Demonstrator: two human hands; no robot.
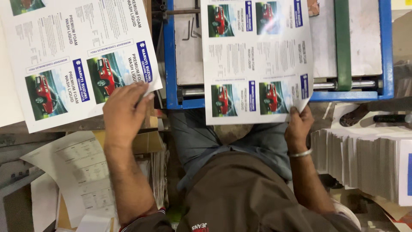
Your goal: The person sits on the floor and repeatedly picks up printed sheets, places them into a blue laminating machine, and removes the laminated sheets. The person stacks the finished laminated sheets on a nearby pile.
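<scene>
Nearest, at lower right: tall stack of white cut paper sheets [365, 165], edges toward the camera, just beside the right forearm. At lower left: loose pale printed forms [81, 172] over brown cardboard [146, 141]. Right hand [298, 126], wrist ringed by a thin silver metal bangle [300, 153], closed in a pinch on the near right corner of a glossy white printed label sheet with red car pictures and blue strips [257, 60]; thumb on top, remaining fingers hidden beneath. Sheet extending straight away from that hand, long axis running near to far, lying over the grey plate of a blue-framed machine bed [171, 56]. Left hand [124, 109] flat, fingers extended and close together, palm down, pressing the near right corner of a second white label sheet of the same print [77, 56] on the bench at left; that sheet spreading up and left from the fingertips, slightly rotated. The two sheets well apart, separated by the blue frame rail. Farther back: green vertical bar [342, 43] and steel roller [365, 84] across the machine, right of the held sheet.
</scene>
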